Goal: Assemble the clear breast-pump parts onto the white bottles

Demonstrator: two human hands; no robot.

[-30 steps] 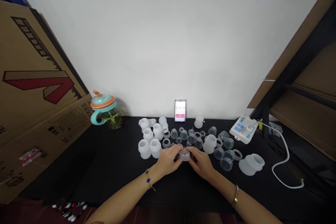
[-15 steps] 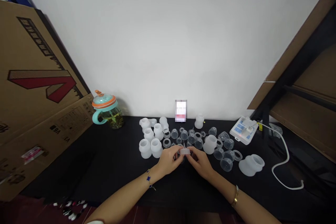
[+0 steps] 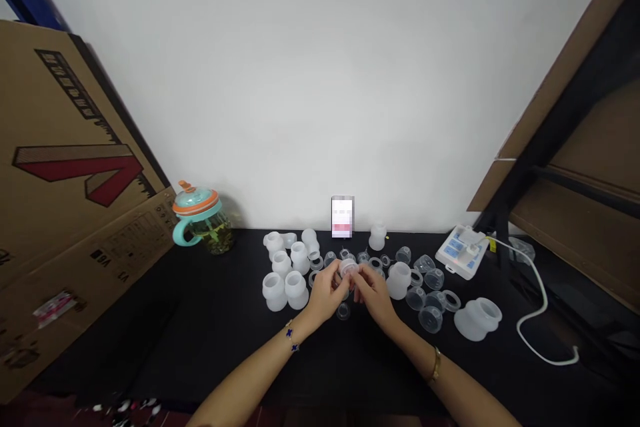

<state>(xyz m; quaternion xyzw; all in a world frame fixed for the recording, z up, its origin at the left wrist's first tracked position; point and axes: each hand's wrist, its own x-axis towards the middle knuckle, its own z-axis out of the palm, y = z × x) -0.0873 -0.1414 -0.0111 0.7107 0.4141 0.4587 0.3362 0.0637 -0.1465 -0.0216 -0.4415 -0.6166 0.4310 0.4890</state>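
Note:
In the head view my left hand (image 3: pixel 325 295) and my right hand (image 3: pixel 376 297) meet at the middle of the table. Pinched between their fingertips is a translucent bottle collar ring (image 3: pixel 349 267), tilted so its round opening faces me. Both hands are closed on its rim, left hand on the left side, right hand on the right. A small clear round piece (image 3: pixel 343 311) lies on the table just below the hands. Loose clear domed caps (image 3: pixel 431 319) and flat collar rings (image 3: pixel 451 300) are scattered beyond and to the right. My fingers hide some parts behind them.
Several white bottles (image 3: pixel 275 292) stand grouped on the left; others (image 3: pixel 399 280) are at the right, one big bottle (image 3: pixel 477 319) tilted. A phone (image 3: pixel 343 217) leans on the wall. A teal-lidded jug (image 3: pixel 203 220), a power strip (image 3: pixel 461 252) with a white cable, and cartons (image 3: pixel 75 213) flank the black table.
The collar ring has been tipped from upright to face me, its pointed tip now out of sight. Both hands have lifted slightly. The small round piece below them now shows.

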